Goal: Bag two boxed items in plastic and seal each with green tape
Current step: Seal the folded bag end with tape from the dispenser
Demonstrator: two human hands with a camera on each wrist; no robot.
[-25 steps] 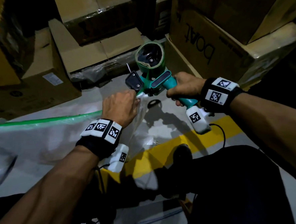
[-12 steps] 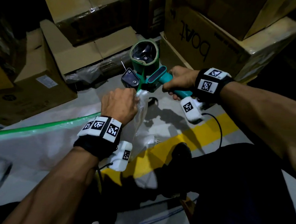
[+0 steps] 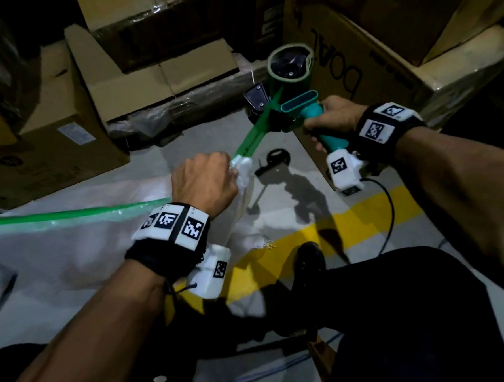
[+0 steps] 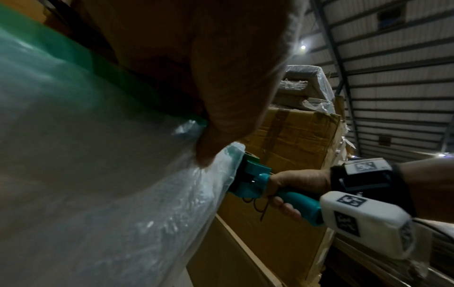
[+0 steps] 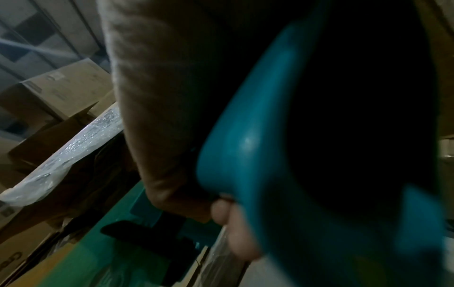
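while your left hand pinches the plastic bag's gathered corner and your right hand grips the tape dispenser just beyond it, green tape stretches between them uncut, so sealing looks unfinished.

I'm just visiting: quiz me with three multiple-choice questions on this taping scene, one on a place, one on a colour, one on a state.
1. Where does the stretched tape end?
A. at the bag corner in the left hand
B. on the floor
C. on a carton

2. What colour is the floor stripe?
A. red
B. yellow
C. white

3. The right hand is:
A. open flat
B. gripping the dispenser handle
C. holding scissors

A: the strip runs to the bunched plastic bag at the left hand.
B: it is plainly yellow.
B: fingers wrap the teal handle.
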